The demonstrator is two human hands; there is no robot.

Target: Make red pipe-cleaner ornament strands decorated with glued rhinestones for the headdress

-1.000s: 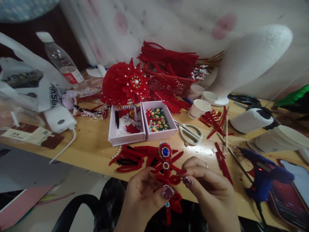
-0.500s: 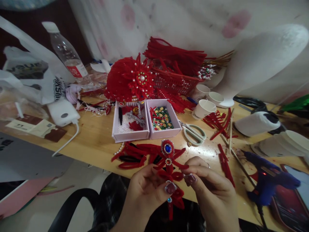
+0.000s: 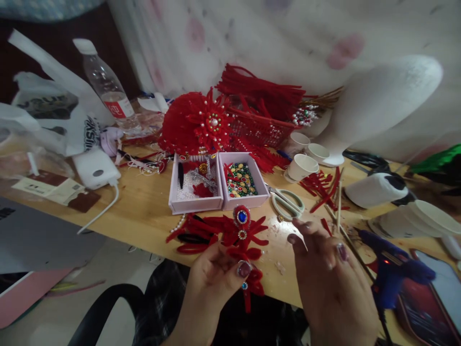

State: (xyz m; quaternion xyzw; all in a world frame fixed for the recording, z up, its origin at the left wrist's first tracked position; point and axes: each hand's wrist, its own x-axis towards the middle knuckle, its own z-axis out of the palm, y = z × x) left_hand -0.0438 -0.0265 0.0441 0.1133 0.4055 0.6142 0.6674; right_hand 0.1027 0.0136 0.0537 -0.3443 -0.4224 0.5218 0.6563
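Observation:
My left hand [image 3: 212, 283] pinches a red pipe-cleaner ornament [image 3: 246, 240] between thumb and fingers. The ornament has a blue gem ringed with sparkle at its top, a small orange gem under it, and loops and petals lower down with a light blue stone. My right hand [image 3: 333, 274] is raised apart from the ornament, to its right, with its fingers spread and nothing visible in them. Red pieces with black clips [image 3: 194, 235] lie on the table just behind my left hand.
Two white boxes [image 3: 196, 205] of beads and gems stand behind the ornament, with scissors [image 3: 288, 204] to their right. A blue glue gun [image 3: 396, 269] with a lit red light and a phone [image 3: 428, 307] lie at the right. Further back are a red basket [image 3: 259, 127] and paper cups [image 3: 301, 168].
My right hand has let go of the ornament and moved right, its fingers opening. My left hand still holds the ornament, now slightly further left in view.

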